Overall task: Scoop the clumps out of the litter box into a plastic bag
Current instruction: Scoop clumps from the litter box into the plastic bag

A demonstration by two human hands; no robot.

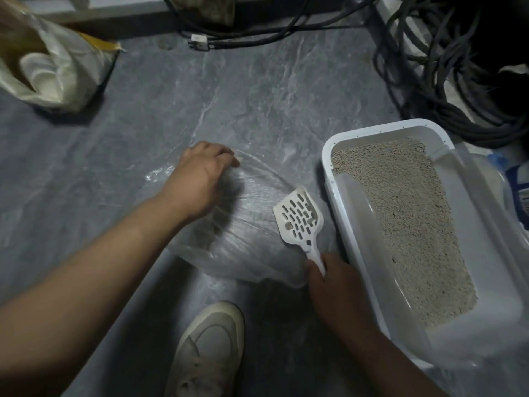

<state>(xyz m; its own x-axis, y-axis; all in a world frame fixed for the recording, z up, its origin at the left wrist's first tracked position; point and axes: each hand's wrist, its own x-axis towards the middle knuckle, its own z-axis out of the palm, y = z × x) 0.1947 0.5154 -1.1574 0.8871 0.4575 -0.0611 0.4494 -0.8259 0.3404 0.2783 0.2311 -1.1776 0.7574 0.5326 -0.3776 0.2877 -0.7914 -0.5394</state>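
My right hand (329, 277) grips the scoop (299, 217) over the bag (246, 224); my left hand (200, 179) pinches its rim; litter box (337, 196) lies right.

the left arm is stretched forward, bare to the wrist; the left hand (200, 179) is turned palm down, its fingers curled and pinching the bag (252, 224). the right hand (332, 285) is closed round the scoop (299, 217), held low.

Dim, cool indoor light, soft shadows, faint glare on the floor (257, 90), blurred and bowed toward the edges.
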